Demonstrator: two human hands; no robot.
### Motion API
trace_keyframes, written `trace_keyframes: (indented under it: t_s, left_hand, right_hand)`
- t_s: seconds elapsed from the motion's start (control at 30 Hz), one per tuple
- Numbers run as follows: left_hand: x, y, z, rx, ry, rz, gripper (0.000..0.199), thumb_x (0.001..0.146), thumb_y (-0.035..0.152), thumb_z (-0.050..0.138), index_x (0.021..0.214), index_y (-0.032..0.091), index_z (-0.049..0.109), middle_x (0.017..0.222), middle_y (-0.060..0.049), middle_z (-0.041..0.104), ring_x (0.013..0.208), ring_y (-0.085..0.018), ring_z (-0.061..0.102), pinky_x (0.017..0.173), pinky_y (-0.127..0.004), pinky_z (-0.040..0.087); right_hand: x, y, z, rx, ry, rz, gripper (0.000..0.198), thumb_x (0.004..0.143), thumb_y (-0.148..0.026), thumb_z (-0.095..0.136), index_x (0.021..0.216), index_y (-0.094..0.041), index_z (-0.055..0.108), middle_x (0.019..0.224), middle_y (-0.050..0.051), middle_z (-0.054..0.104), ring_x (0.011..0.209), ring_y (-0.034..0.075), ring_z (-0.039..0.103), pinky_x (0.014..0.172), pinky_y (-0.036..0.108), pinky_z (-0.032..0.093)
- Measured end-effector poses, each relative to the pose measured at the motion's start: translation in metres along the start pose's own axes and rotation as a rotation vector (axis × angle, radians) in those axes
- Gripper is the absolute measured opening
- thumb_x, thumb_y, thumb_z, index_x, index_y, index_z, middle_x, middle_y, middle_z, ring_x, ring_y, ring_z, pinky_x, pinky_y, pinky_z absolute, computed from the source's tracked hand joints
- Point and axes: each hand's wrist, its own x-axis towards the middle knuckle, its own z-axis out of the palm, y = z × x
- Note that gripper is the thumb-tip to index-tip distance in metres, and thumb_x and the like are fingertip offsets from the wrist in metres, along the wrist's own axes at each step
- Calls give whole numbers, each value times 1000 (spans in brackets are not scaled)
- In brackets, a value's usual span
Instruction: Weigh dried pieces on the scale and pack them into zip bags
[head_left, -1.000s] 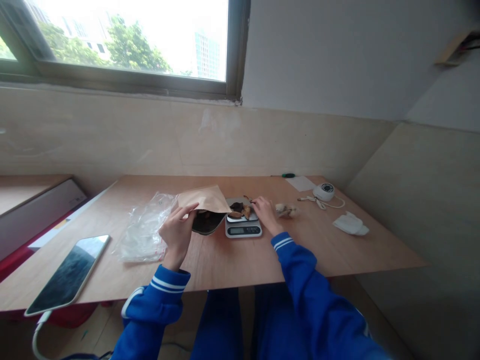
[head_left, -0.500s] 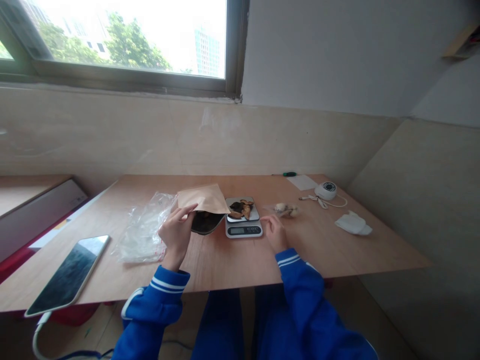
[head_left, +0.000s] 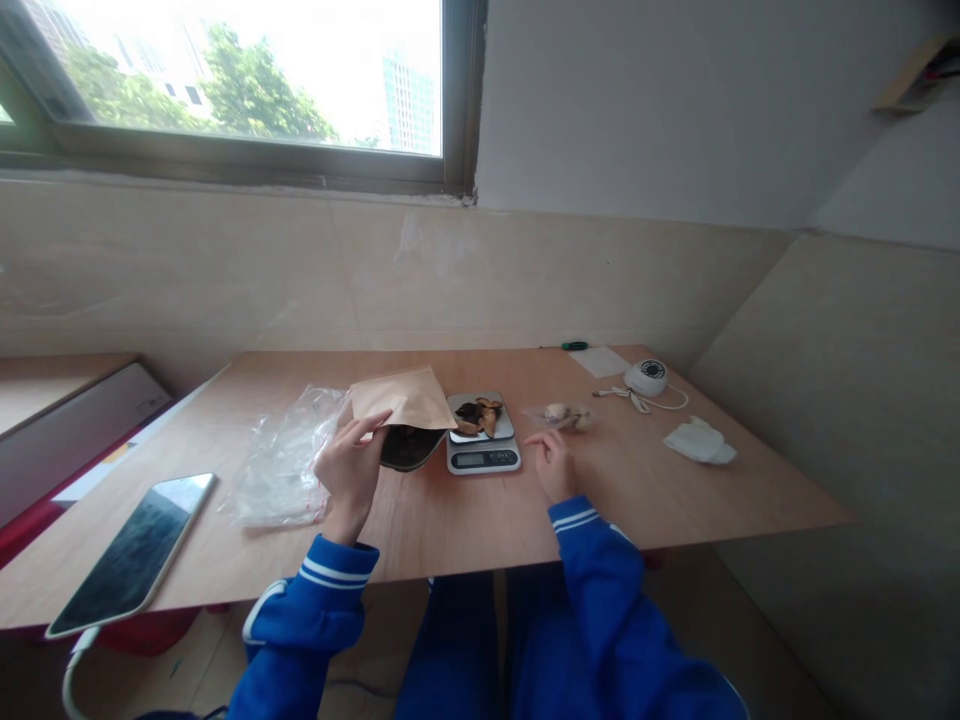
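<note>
Vs 1 s ago: R hand point(head_left: 552, 465) is off the dried brown pcs point(head_left: 489, 422) & now just R of the scale point(head_left: 484, 460), low over the table point(head_left: 465, 535); fingers loosely curled, can't tell if tips meet or pinch anything. Pcs now in full view, heaped on the scale's plate. L hand point(head_left: 349, 470) unchanged: thumb & fingers pinching the kraft bag point(head_left: 401, 398) by its L side near the mouth. Bag's tilted, mouth gaping twd the person, dark inside; contents too dim to tell. Its R corner overlaps the scale's L edge in view, contact unclear. Small clear bag point(head_left: 568, 417) w/ whitish pcs lies beyond R hand. Crumpled clear plastic bag point(head_left: 281, 470) is L of L hand, contents unclear.
</note>
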Motion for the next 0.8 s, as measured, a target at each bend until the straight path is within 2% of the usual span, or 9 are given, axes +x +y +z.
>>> trace_keyframes:
  t_s: [0.27, 0.43, 0.6, 0.7, 0.8]
  left_hand:
    - [-1, -2, 5, 20, 5, 9, 20, 81, 30, 61, 96, 32, 74, 83, 3, 73, 67, -14, 63, 61, -24, 39]
    - [4, -8, 9, 55, -7, 27, 22, 83, 33, 58, 99, 32, 73, 88, 1, 73, 73, -16, 64, 60, -25, 37]
    - [18, -29, 22, 183, -129, -13, 26, 82, 28, 54, 102, 30, 72, 93, -2, 73, 84, -21, 64, 60, -27, 36]
    - [21, -43, 25, 217, -243, 60, 29, 84, 27, 49, 104, 27, 71, 102, -4, 72, 92, -21, 63, 69, -28, 42]
    - [17, -56, 18, 218, -308, 164, 37, 83, 19, 46, 112, 26, 67, 120, -4, 66, 109, -23, 58, 91, -33, 41]
  right_hand:
    - [-1, 1, 0, 4, 0, 8, 29, 78, -9, 38, 71, -20, 64, 77, 5, 59, 75, 21, 58, 71, 31, 43]
    - [-1, 2, 1, 22, -9, 20, 29, 79, -10, 37, 70, -20, 64, 77, 5, 59, 73, 20, 58, 70, 31, 43]
    - [-1, 0, 0, 28, 0, 23, 30, 78, -9, 37, 69, -20, 63, 77, 5, 59, 74, 20, 58, 71, 31, 44]
    - [0, 0, 0, 27, 0, 29, 30, 78, -9, 37, 68, -20, 63, 77, 5, 59, 75, 20, 59, 71, 31, 44]
    - [0, 0, 0, 31, 6, 34, 30, 78, -9, 37, 68, -20, 63, 77, 5, 59, 74, 20, 58, 71, 31, 44]
